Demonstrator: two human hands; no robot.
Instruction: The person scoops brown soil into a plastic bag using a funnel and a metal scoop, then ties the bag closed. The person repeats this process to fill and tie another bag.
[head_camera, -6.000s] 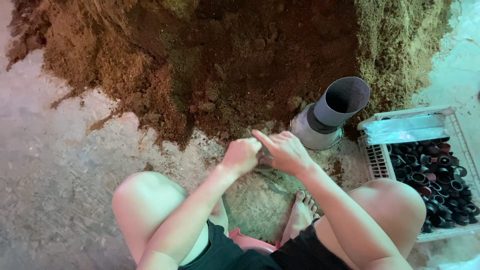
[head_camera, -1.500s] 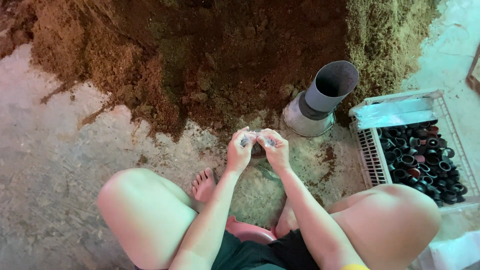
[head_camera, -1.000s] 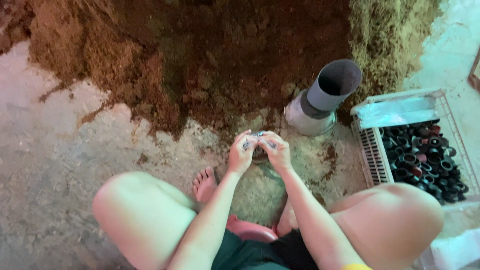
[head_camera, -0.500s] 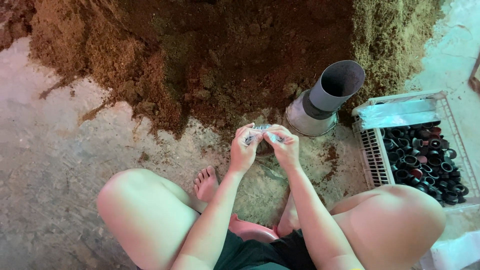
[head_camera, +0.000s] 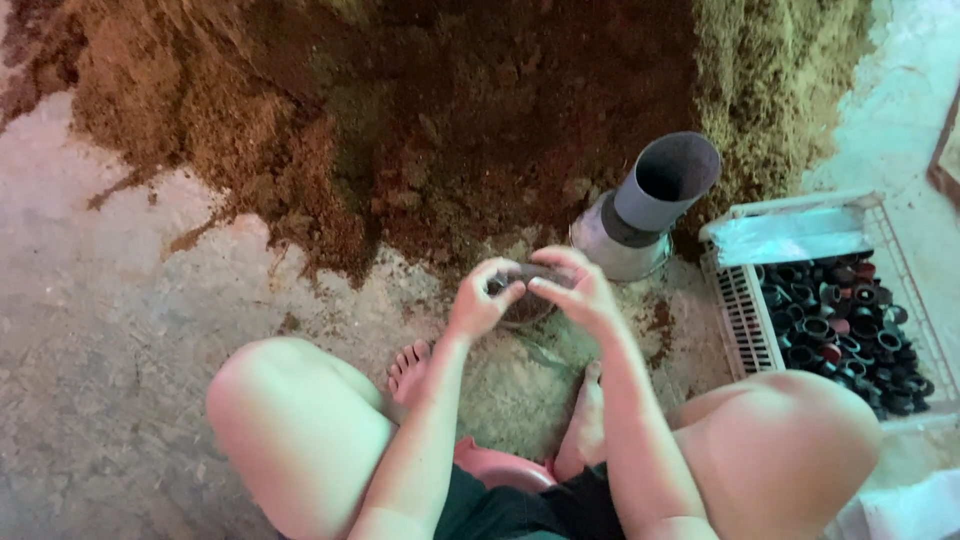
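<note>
Small dark pot (head_camera: 527, 292), round and soft-looking, sits between both hands just in front of the soil heap (head_camera: 420, 130). Left hand (head_camera: 478, 302) and right hand (head_camera: 578, 292), fingers curled, pinch its rim from either side. Half a second back something pale showed between the fingers; now only the dark rim shows, and the hands sit slightly lower. Soil is crumbly, reddish-brown, lumpy, paler and fibrous toward the right edge. Grey tube (head_camera: 662, 182), smooth, tilted, stands in a metal funnel-like base (head_camera: 612, 246) beside the right hand. White slatted plastic crate (head_camera: 745, 320) at right holds many small black and red pots. Floor (head_camera: 120, 330) rough, pale concrete. Person squats, barefoot.
</note>
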